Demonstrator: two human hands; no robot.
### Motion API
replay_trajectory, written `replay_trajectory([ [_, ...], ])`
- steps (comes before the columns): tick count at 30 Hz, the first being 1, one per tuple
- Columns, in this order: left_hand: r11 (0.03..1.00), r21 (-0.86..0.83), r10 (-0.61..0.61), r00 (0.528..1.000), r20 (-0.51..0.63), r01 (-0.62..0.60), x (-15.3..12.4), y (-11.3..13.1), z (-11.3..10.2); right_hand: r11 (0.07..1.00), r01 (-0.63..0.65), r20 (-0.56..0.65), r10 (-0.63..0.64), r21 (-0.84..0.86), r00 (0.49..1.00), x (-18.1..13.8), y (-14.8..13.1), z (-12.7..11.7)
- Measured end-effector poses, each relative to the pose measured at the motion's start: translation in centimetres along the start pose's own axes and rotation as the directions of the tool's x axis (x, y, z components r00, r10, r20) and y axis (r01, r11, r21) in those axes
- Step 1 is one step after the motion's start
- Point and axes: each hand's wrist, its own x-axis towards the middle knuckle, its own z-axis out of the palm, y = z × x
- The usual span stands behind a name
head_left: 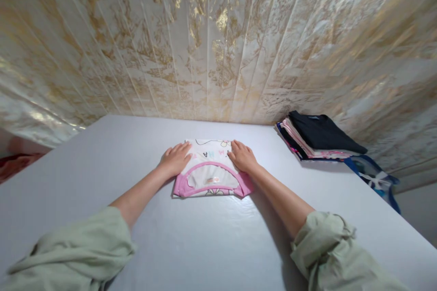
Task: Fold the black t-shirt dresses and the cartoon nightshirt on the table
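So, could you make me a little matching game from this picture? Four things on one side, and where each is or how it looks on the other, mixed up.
Things
1. Folded white-and-pink shirt
2. Black garment
3. Sleeves
4. Patterned curtain

Places and looks
A. Pale green, pushed up the forearms
B. On top of the stack of clothes
C. Rising behind the table, with gold markings
D. Touched by the left hand and the right hand

Right pairs: 1-D, 2-B, 3-A, 4-C
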Motion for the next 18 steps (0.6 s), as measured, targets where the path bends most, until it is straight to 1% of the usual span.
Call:
replay_trajectory([
  [1,1.000,-0.005,0.008,1.000,0.015,-0.008,-0.2,0.2,0.1,0.999,-0.034,-0.005,0.034,-0.005,0.999,0.0,0.1,-0.1],
  [3,1.000,-0.008,-0.015,1.000,0.007,0.015,-0.8,0.3,-0.3,0.999,-0.051,-0.028,0.051,-0.016,0.998,0.3,0.4,-0.4],
  [5,0.999,-0.009,-0.046,0.999,-0.027,0.045,-1.7,0.5,-1.3,1.000,-0.017,-0.049,0.016,-0.024,0.999,1.0,0.7,-0.9],
  [7,0.999,-0.013,-0.037,0.998,-0.048,0.037,-3.1,1.2,-2.6,0.999,0.031,-0.052,-0.033,-0.029,0.998,1.8,0.6,-1.4],
  [9,0.997,-0.047,0.065,0.998,-0.022,-0.066,-5.2,2.6,-3.4,0.997,0.071,-0.026,-0.072,-0.025,0.997,2.7,-0.1,-1.8],
  [10,0.985,-0.084,0.150,0.989,0.011,-0.148,-6.3,3.5,-3.5,0.997,0.078,-0.005,-0.078,-0.022,0.997,3.0,-0.5,-2.0],
  [11,0.964,-0.132,0.242,0.969,0.059,-0.233,-7.4,4.4,-3.4,0.997,0.076,0.015,-0.076,-0.021,0.997,3.4,-0.9,-2.2],
  [12,0.940,-0.177,0.313,0.944,0.103,-0.292,-8.3,5.3,-3.3,0.998,0.065,0.035,-0.064,-0.022,0.997,3.7,-1.2,-2.4],
  [13,0.923,-0.204,0.359,0.923,0.142,-0.327,-9.1,6.0,-3.1,0.999,0.047,0.047,-0.046,-0.028,0.998,3.9,-1.4,-2.6],
  [14,0.918,-0.210,0.373,0.912,0.173,-0.336,-9.6,6.5,-2.8,0.999,0.024,0.055,-0.022,-0.035,0.998,3.9,-1.3,-2.8],
  [15,0.925,-0.193,0.362,0.912,0.194,-0.327,-9.8,6.7,-2.7,0.999,0.000,0.060,0.002,-0.043,0.998,3.7,-1.1,-3.0],
  [17,0.950,-0.119,0.308,0.929,0.205,-0.289,-9.2,6.8,-2.7,0.997,-0.053,0.073,0.057,-0.053,0.996,2.4,-0.2,-3.6],
  [18,0.960,-0.071,0.279,0.939,0.202,-0.270,-8.4,6.7,-2.8,0.995,-0.081,0.084,0.085,-0.057,0.993,1.2,0.2,-3.9],
])
